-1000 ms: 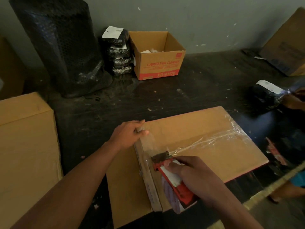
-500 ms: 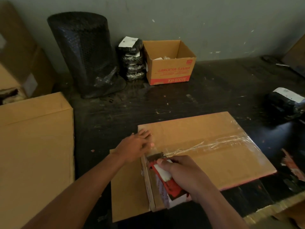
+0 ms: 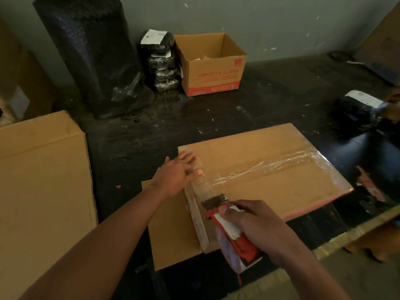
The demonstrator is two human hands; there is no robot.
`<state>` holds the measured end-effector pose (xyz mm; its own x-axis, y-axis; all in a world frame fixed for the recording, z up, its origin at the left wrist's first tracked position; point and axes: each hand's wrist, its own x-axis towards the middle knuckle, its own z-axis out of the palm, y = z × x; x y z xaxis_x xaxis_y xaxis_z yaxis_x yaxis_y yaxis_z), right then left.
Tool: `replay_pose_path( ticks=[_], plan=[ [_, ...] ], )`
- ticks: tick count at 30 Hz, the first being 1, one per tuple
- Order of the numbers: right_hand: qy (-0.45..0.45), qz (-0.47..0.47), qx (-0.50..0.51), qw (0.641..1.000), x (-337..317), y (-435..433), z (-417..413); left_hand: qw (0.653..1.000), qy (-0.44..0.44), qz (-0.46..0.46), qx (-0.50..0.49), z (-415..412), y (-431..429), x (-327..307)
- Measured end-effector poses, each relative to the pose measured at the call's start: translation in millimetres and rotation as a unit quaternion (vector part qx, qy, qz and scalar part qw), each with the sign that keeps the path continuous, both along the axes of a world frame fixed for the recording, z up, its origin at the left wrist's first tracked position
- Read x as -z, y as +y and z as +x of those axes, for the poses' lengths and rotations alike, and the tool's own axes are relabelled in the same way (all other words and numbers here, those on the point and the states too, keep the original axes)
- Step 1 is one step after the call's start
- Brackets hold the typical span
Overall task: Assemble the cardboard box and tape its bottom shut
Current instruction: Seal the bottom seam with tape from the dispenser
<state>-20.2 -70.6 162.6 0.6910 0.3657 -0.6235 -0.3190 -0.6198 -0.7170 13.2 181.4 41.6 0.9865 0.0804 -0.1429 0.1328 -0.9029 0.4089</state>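
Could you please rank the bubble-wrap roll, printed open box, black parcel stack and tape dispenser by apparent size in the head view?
1. bubble-wrap roll
2. printed open box
3. black parcel stack and tape dispenser look alike; the dispenser is nearer and partly hidden.

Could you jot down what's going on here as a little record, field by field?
activity: taping the cardboard box
left hand: fingers straight, pressing on the box's left end
right hand: grips the red tape dispenser at the box's near-left corner
tape: a clear strip runs across the box top
surface: dark table
behind: open printed box, black bubble-wrap roll, stacked black parcels
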Motion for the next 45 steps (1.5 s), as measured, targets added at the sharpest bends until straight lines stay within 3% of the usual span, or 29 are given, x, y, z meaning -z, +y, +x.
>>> replay_pose_path(
  ticks=[3, 8, 13, 26, 34, 40, 45],
  plan=[
    [-0.007, 0.001, 0.016, 1.000, -0.8, -4.8, -8.9, 1.000, -0.001, 0.015, 0.004, 0.5, -2.9, -5.0],
    [-0.034, 0.002, 0.025, 0.999, 0.0, -3.9, -19.1, 0.990, 0.010, 0.138, 0.013, -2.4, -20.6, -22.0],
    [-0.024, 0.005, 0.028, 0.999, -2.7, -11.4, -20.0, 0.998, 0.023, 0.052, 0.016, -21.7, -44.2, -22.9],
    [-0.029, -0.004, 0.020, 0.999, 0.0, -22.9, -37.7, 0.998, 0.035, 0.054, 0.018, -20.6, -38.3, -7.5],
    [-0.023, 0.028, 0.039, 0.999, 5.8, -28.6, -46.6, 0.990, 0.078, 0.113, 0.039, -17.8, -44.8, -19.1],
    [-0.031, 0.015, 0.038, 0.999, 9.4, -33.0, -47.0, 0.996, 0.025, 0.077, 0.049, -44.9, -60.1, -25.7],
    [-0.020, 0.001, 0.030, 0.999, 7.0, -31.7, -44.3, 0.990, 0.093, 0.073, 0.072, -48.6, -62.6, -24.6]
  ],
)
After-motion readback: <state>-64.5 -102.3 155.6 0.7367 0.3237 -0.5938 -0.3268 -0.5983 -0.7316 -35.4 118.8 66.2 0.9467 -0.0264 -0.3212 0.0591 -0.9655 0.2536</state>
